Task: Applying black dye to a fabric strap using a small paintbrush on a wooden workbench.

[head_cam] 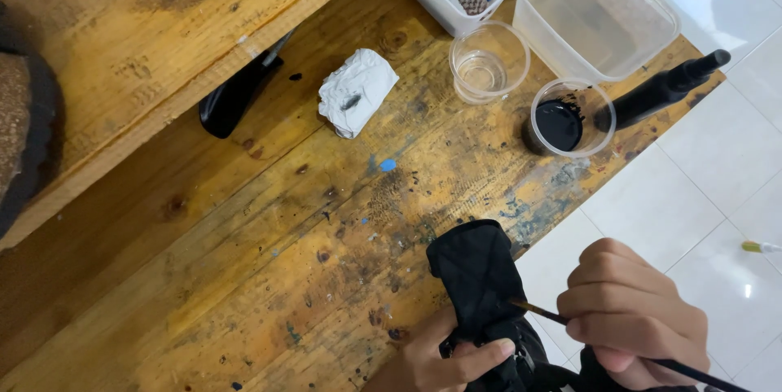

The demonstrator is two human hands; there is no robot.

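- Left hand (444, 355), bottom centre: fingers wrapped round the lower part of a black shoe (479, 278), grip closed on it, thumb across the front.
- Shoe stands over the near edge of the wooden surface (269, 237), its toe pointing up and away.
- Right hand (631, 315), just right of the shoe: grip pinched on a thin brush (538, 310), dark handle running off lower right, tip touching the shoe's side.
- Cup of black paint (562, 119) far right on the surface; black bottle (664, 89) lies just beside it.
- Empty clear cup (487, 61) near a clear tub (599, 9).
- White crumpled cloth (356, 91), stained, mid-surface.
- Second black shoe (236, 95) tucked under the raised shelf (122, 58).
- White tiled floor (717, 188) to the right.
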